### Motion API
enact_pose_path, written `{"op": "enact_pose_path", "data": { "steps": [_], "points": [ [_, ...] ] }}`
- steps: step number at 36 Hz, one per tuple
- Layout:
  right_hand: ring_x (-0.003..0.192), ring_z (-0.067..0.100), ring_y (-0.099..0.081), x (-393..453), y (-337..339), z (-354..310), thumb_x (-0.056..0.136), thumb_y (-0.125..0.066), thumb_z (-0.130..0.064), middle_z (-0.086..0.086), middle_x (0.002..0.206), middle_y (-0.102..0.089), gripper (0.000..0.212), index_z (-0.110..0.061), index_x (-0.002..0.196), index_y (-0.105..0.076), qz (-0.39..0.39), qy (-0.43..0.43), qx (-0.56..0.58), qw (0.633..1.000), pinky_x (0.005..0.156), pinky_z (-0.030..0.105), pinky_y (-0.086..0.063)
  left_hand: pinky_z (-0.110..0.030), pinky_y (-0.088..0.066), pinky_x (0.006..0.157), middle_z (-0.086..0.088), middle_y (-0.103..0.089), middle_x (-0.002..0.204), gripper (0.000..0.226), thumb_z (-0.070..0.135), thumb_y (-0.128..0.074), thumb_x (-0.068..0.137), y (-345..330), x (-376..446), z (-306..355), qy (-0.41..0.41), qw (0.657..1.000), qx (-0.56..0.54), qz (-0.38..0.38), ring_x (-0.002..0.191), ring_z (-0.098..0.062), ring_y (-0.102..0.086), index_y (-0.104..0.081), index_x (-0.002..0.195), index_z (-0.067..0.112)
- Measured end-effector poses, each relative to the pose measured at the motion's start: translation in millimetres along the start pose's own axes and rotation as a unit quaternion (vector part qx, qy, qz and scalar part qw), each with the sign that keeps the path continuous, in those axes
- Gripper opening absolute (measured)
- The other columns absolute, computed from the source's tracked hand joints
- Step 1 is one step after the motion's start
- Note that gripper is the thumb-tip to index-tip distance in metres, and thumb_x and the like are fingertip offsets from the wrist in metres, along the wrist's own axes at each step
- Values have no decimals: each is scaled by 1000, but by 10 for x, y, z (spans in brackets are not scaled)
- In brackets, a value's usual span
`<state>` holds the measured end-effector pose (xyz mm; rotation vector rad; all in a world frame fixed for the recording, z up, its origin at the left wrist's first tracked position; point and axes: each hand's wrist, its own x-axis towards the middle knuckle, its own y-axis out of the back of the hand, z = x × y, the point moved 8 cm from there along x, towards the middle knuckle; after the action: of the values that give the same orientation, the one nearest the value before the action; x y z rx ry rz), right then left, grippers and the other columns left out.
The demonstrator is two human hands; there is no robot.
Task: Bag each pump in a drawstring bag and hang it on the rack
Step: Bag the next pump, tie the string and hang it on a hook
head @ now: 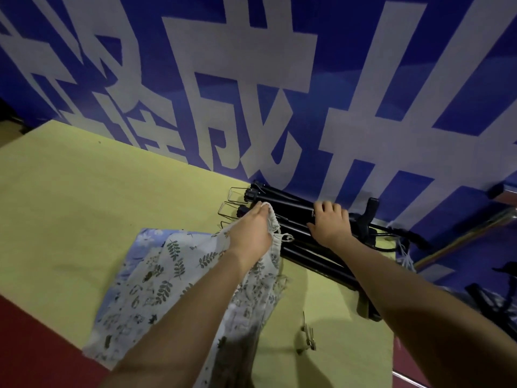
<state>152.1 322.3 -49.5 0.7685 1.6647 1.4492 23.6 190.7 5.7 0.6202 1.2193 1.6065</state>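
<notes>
1. On the yellow bench [84, 191], black pumps [296, 219] lay against the blue wall [405, 93] bearing large white characters.
2. Left hand [251, 233] pinched the leaf-print drawstring bag [156, 289] mouth.
3. Right hand [330, 222] gripped one pump; its label was unreadable.

The blue banner [251, 79] behind the table carries huge white Chinese characters; only "成" reads clearly. The small white print on a black pump [296, 217] is illegible.

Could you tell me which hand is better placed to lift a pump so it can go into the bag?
The right hand: its grip is already around a black pump in the pile. The left hand pinches the mouth of the drawstring bag, so it is occupied.
</notes>
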Motion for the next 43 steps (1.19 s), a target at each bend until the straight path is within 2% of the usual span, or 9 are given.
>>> {"op": "enact_pose_path", "data": {
  "steps": [3, 11, 17, 21, 24, 28, 34, 38, 43],
  "points": [
    [125, 36, -36, 87, -20, -6, 95, -51, -38, 15, 136, -38, 54, -10, 138, -33, 3, -4, -37, 999, 104, 42, -29, -27, -40, 73, 5, -13, 159, 65, 11, -49, 92, -71, 76, -24, 10, 1000, 2, -11, 131, -22, -43, -20, 149, 19],
    [112, 33, -53, 223, 15, -71, 93, -52, -17, 15, 121, -56, 31, -8, 120, -40, -14, 34, -40, 999, 92, 38, -39, -30, -44, 68, 6, -10, 159, 65, 14, -48, 92, -166, 151, -93, 19, 1000, 3, -17, 118, -22, -54, -18, 150, 20],
    [110, 33, -55, 92, 194, -152, 86, -63, -27, 14, 119, -57, 49, -9, 124, -37, 6, 67, -77, 995, 90, 39, -40, -27, -41, 69, 9, -13, 159, 65, 11, -49, 91, -98, 97, -128, 12, 1000, -9, 9, 126, -19, -48, -21, 149, 22],
    [103, 33, -58, -25, 375, -203, 86, -63, -25, 12, 113, -60, 58, -14, 132, -29, 47, 75, -75, 993, 85, 39, -43, -26, -42, 67, 11, -14, 158, 65, 11, -50, 90, -43, 0, -160, 2, 999, -17, 36, 117, -19, -54, -22, 148, 22],
    [104, 34, -57, -115, 562, -232, 86, -62, -21, 12, 115, -58, 60, -16, 133, -26, 93, 60, -72, 991, 86, 42, -44, -30, -47, 76, 11, -14, 158, 65, 11, -50, 90, 10, -92, -185, 8, 999, -24, 42, 123, -19, -51, -22, 149, 22],
    [102, 36, -57, -304, 753, -285, 89, -56, -18, 15, 116, -54, 58, -20, 139, -26, 105, 42, -77, 991, 82, 42, -46, -31, -48, 81, 10, -14, 158, 66, 10, -50, 90, 122, -226, -175, 1, 998, -22, 57, 126, -21, -49, -22, 148, 21],
    [92, 32, -58, -680, 941, -299, 85, -57, -15, 11, 109, -52, 47, -12, 126, -35, 111, 13, -14, 994, 65, 34, -38, -28, -43, 77, 10, -12, 159, 69, 6, -48, 89, 231, -409, -112, -4, 998, -21, 59, 134, -18, -39, -19, 150, 22],
    [83, 31, -57, -968, 1019, -251, 84, -54, -15, 10, 99, -57, 43, -14, 122, -35, 131, 21, 18, 991, 62, 35, -37, -32, -44, 89, 6, -7, 160, 75, 3, -50, 87, 262, -542, -124, -7, 998, -28, 63, 140, -18, -30, -13, 150, 19],
    [85, 34, -59, -1329, 1048, -236, 82, -54, -18, 9, 99, -58, 42, -16, 120, -38, 137, 35, 28, 990, 61, 34, -37, -32, -47, 80, 6, -2, 160, 79, 2, -53, 85, 320, -648, -182, 1, 995, -68, 79, 135, -23, -38, -12, 150, 18]
  ]
}}
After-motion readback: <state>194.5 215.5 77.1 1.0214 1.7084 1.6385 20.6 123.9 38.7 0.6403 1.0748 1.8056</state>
